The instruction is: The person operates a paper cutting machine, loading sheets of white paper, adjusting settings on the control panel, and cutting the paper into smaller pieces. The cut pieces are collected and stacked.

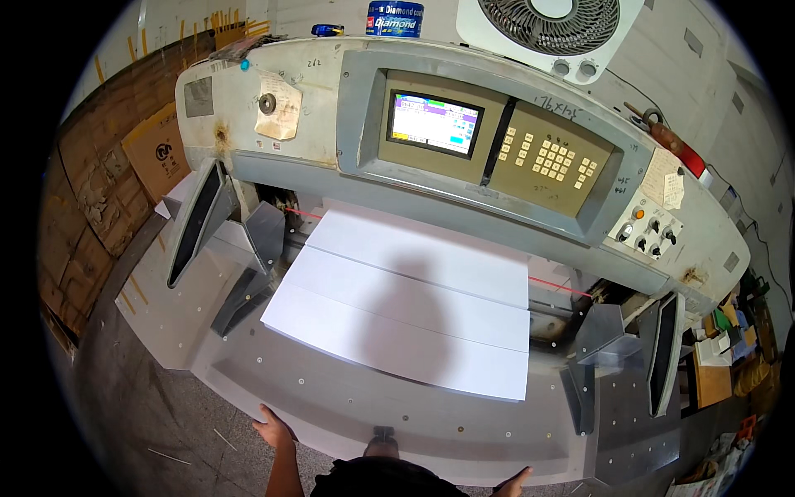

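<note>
A wide stack of white paper sheets (414,302) lies on the steel table (331,398) of a large paper cutting machine (315,108), split into three bands running under the cutter head. My left hand (272,429) rests on the table's front edge, fingers spread, holding nothing. Only the fingertips of my right hand (515,482) show at the front edge on the right, also empty. Both hands are well short of the paper. A red line of light (559,286) crosses the table at the cut line.
The machine's head carries a lit screen (435,123), a keypad (551,157) and knobs (650,232). Dark side guards (195,224) (665,352) stand left and right. A white fan (551,29) and a blue tin (395,18) sit on top. Cardboard (99,190) leans at left; clutter (729,348) at right.
</note>
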A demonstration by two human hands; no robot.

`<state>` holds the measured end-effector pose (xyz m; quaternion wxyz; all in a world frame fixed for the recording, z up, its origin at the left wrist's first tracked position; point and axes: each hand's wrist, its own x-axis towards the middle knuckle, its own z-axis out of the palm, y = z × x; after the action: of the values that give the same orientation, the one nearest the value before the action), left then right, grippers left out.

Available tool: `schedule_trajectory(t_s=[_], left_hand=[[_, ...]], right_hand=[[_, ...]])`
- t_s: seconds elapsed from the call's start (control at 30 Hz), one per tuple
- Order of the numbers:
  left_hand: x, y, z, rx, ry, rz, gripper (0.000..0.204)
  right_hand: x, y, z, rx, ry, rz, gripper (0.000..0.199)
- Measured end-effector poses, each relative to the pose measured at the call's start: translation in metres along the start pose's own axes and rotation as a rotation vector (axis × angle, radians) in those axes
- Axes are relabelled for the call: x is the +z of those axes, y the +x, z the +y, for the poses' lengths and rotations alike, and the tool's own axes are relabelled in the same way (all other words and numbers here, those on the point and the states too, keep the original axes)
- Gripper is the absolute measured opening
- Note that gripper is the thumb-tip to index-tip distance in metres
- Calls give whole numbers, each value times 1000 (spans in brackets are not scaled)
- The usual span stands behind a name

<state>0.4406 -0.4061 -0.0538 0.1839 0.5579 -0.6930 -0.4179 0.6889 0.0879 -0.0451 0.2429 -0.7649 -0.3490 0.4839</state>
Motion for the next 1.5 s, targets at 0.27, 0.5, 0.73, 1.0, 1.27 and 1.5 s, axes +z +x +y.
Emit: schedule_trajectory(t_s=[0.27, 0.5, 0.73, 1.0, 1.27, 1.5], left_hand=[[0, 6, -8, 42, 47, -1, 85], [-6, -4, 3, 54, 45, 12, 82], [-15, -16, 13, 144, -16, 18, 73], [-13, -15, 12, 163, 17, 43, 73], [-12, -12, 11, 144, 71, 42, 72], [-16, -17, 18, 113, 50, 15, 75]], right_hand=[[2, 1, 1, 12, 46, 41, 74], [-1, 0, 2, -25, 3, 34, 74], [-4, -14, -10, 3, -160, 93, 77], [-3, -6, -4, 0, -167, 93, 81], [0, 12, 5, -10, -211, 115, 83], [1, 28, 18, -66, -4, -22, 81]])
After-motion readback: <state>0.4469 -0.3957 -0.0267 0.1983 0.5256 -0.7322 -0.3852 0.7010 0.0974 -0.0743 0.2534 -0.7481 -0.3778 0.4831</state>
